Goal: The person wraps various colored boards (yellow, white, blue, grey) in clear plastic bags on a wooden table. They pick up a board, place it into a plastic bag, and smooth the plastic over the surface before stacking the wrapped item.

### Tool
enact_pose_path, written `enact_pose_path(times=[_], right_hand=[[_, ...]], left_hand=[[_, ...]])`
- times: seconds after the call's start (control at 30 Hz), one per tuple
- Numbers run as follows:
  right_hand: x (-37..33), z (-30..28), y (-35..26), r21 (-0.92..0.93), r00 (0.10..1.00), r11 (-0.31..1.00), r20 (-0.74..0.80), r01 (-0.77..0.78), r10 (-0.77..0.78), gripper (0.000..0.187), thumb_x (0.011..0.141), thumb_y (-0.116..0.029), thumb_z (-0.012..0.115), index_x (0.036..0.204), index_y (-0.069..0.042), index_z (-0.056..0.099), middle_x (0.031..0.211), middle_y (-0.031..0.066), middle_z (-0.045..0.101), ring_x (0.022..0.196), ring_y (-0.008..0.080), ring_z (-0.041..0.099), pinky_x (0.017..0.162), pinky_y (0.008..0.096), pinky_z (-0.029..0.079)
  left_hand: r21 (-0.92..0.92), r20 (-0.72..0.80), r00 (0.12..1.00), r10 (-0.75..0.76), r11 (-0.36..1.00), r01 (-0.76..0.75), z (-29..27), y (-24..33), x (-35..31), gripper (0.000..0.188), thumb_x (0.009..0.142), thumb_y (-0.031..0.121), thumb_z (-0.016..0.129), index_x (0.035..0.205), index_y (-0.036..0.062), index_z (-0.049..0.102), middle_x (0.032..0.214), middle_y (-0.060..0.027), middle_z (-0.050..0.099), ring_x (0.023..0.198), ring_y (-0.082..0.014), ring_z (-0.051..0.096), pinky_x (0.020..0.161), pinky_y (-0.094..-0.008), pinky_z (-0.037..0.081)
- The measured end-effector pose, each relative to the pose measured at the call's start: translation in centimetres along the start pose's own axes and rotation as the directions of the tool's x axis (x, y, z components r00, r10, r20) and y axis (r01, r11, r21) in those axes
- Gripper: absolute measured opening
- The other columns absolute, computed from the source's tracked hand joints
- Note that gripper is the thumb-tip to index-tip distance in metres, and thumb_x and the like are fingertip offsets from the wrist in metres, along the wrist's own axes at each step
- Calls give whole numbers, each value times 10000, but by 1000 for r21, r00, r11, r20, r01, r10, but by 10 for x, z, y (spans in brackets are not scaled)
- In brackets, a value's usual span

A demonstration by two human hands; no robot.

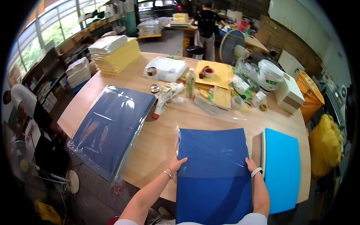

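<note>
A large dark blue sheet or board (213, 150), partly covered by clear plastic film, lies in front of me and reaches past the table's near edge toward my body. My left hand (177, 164) grips its left edge, thumb on top and the other fingers hidden beneath. On the opposite edge, my right hand (251, 165) holds it the same way. To the right lies a stack of bright blue sheets (282, 168) with a yellowish layer at its side. On the left is a plastic-wrapped stack of dark blue sheets (114, 127).
The wooden table (161, 150) bears a green-labelled bottle (190, 82), a tape roll (208, 72) on yellow envelopes, a white bucket (269, 75), a white box (289, 93) and a yellow paper stack (116, 58). Beyond stand a fan (231, 47) and a person (207, 26); another person (30, 105) bends at left.
</note>
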State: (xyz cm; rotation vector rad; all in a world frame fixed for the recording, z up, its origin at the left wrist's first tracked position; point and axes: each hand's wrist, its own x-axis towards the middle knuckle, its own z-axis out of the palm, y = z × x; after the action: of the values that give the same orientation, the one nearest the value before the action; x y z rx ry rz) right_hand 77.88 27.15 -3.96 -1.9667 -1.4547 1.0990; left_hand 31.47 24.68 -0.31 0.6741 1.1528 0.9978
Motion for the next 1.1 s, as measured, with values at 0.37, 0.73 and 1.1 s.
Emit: enact_pose_path(times=[0.37,0.73,1.1], right_hand=[[-205,19,-10,452,953,842,71,-294,295,509,899,-392,354,1125,56,441,1054,141,537,927,221,529,831,329,413],[-264,44,2,437,972,869,140,-233,190,522,899,-404,343,1144,48,433,1022,131,563,921,209,544,842,335,410],[-297,45,-29,347,946,894,-51,-282,319,365,882,-387,386,921,-37,482,689,53,563,488,146,545,346,244,428]], left_hand=[[7,189,960,-204,978,207,-1,-8,-126,412,802,164,581,1135,-17,417,1035,-124,530,851,-194,555,729,-341,490],[96,258,920,-295,955,280,-41,-20,-133,416,818,185,544,1150,-36,426,1022,-108,549,913,-167,543,761,-322,478],[225,13,1000,-14,974,11,-41,-63,-188,396,854,223,502,1124,-54,417,1015,-106,529,892,-163,508,744,-278,445]])
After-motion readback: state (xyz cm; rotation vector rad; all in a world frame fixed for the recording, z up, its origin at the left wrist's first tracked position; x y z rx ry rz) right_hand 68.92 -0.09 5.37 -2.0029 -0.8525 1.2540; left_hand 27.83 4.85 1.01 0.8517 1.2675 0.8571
